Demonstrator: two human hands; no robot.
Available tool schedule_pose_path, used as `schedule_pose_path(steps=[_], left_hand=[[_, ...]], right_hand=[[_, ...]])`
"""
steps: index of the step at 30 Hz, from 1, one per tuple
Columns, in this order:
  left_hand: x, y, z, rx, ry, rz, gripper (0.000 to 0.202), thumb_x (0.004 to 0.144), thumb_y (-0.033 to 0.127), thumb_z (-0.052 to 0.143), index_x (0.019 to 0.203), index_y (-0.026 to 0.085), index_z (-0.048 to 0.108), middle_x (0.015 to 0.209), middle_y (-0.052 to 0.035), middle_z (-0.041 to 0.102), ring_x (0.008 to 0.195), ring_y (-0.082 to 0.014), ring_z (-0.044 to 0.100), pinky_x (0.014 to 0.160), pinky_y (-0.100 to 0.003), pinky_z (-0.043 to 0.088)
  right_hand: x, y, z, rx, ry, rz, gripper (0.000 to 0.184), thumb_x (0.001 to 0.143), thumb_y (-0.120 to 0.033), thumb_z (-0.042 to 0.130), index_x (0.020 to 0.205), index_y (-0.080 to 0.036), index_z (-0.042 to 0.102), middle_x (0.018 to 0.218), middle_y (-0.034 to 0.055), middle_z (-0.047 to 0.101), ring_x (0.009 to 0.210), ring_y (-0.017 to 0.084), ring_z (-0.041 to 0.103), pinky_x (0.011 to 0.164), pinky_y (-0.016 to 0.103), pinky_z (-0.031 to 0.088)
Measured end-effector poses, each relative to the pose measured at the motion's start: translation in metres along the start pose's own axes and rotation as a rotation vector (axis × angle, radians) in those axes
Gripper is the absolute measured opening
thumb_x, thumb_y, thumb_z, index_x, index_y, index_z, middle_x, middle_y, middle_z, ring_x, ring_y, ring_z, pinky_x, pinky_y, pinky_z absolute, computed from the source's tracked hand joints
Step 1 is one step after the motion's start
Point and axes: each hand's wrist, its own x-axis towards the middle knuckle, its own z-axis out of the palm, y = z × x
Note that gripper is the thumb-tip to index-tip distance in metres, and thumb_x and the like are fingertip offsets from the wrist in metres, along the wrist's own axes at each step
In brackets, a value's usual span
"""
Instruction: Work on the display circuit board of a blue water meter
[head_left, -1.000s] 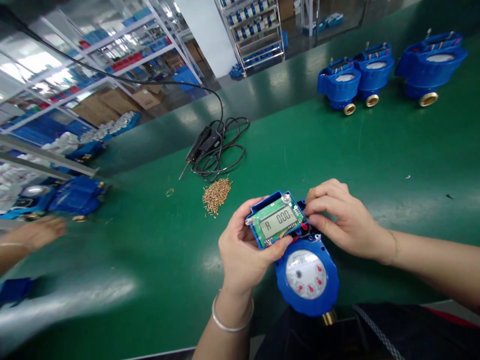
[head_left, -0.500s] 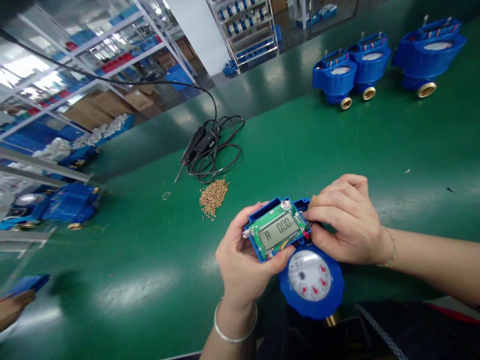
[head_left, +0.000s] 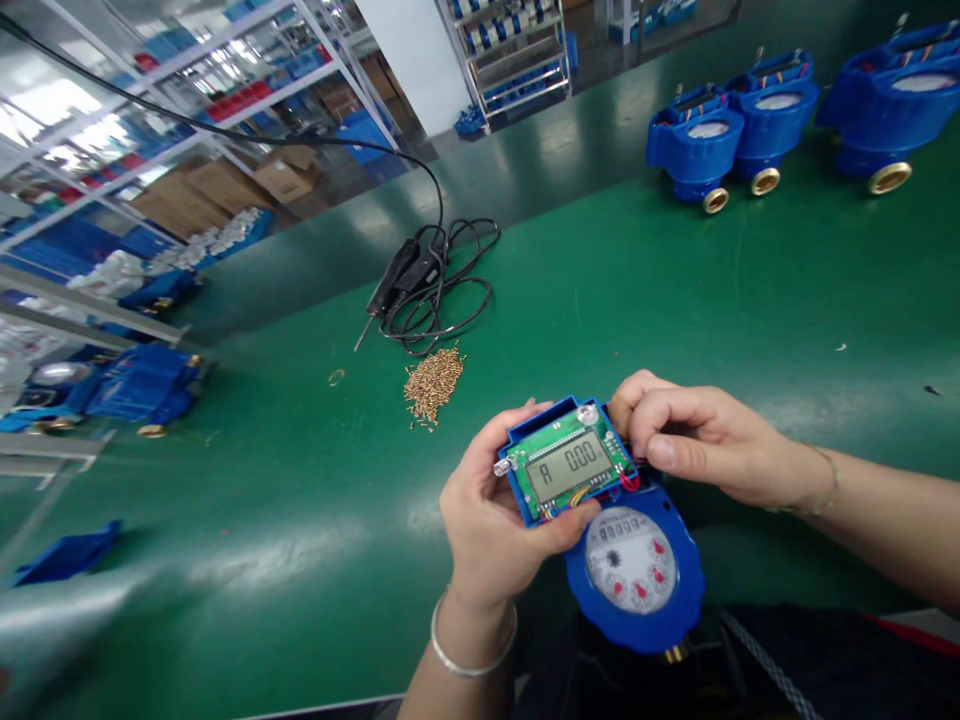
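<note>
My left hand (head_left: 499, 500) is closed round a blue-cased display module (head_left: 568, 465), thumb along its lower edge. Its green circuit board bears a lit LCD reading "A 0.00", with coloured wires at the bottom and red ones at the right corner. Just below sits a blue water meter (head_left: 634, 560), its white dial with red pointers facing up and a brass fitting partly in sight underneath. Against the module's right side, my right hand (head_left: 697, 440) has its fingers curled and pressed together; whatever they hold is hidden.
A black electric screwdriver (head_left: 394, 280) lies with its coiled cable beyond a pile of small brass screws (head_left: 435, 385). Several blue meters (head_left: 694, 145) stand at the far right. On the left are a blue cover-like piece (head_left: 67, 553) and more meters (head_left: 142, 385) by a metal rack.
My right hand has drawn its fingers in tighter and shifted at the module's side, uncovering the red wires. At far left, another person's hand has left the blue piece on the table.
</note>
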Motion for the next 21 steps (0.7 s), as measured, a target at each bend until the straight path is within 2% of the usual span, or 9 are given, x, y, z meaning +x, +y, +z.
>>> schedule_pose_path(steps=[7,10,14,18,21], left_hand=[[-0.0034,-0.0024,-0.0020,0.025,-0.020,0.016,0.069,0.055,0.027,0.090,0.118,0.020,0.062,0.112,-0.0075,0.071,0.107,-0.0246,0.067,0.103,-0.040,0.052],[-0.0041,-0.0043,-0.0029,0.031,-0.033,0.021,0.071,0.054,0.024,0.090,0.119,0.020,0.061,0.113,-0.0081,0.071,0.111,-0.0262,0.065,0.107,-0.043,0.048],[-0.0049,-0.0056,-0.0018,0.041,-0.008,-0.007,0.071,0.053,0.030,0.090,0.118,0.019,0.062,0.113,-0.0099,0.071,0.112,-0.0292,0.064,0.106,-0.048,0.048],[-0.0051,-0.0048,0.0014,-0.016,0.001,-0.052,0.068,0.053,0.033,0.090,0.114,0.019,0.064,0.110,-0.0088,0.072,0.106,-0.0273,0.067,0.112,-0.050,0.041],[-0.0046,-0.0038,0.0034,-0.037,0.007,-0.098,0.067,0.054,0.035,0.089,0.113,0.018,0.064,0.108,-0.0095,0.072,0.102,-0.0269,0.068,0.106,-0.048,0.047]], right_hand=[[-0.0001,-0.0022,0.0030,-0.064,0.026,0.004,0.015,0.096,-0.028,0.053,0.083,-0.020,0.054,0.089,0.0004,0.052,0.087,0.013,0.046,0.080,0.029,0.036],[-0.0001,-0.0013,0.0049,-0.116,0.034,0.002,0.020,0.098,-0.031,0.049,0.081,-0.020,0.052,0.088,0.0009,0.051,0.087,0.014,0.045,0.080,0.030,0.037],[0.0013,0.0010,0.0049,-0.188,0.027,-0.029,0.025,0.100,-0.035,0.043,0.081,-0.019,0.049,0.087,0.0018,0.051,0.085,0.015,0.046,0.078,0.030,0.037],[0.0019,0.0039,0.0038,-0.263,0.030,-0.069,0.024,0.100,-0.033,0.042,0.082,-0.019,0.048,0.087,0.0019,0.051,0.084,0.015,0.045,0.079,0.032,0.036],[-0.0001,0.0046,0.0039,-0.269,0.043,-0.049,0.024,0.100,-0.035,0.043,0.082,-0.019,0.049,0.088,0.0024,0.051,0.086,0.016,0.046,0.080,0.033,0.035]])
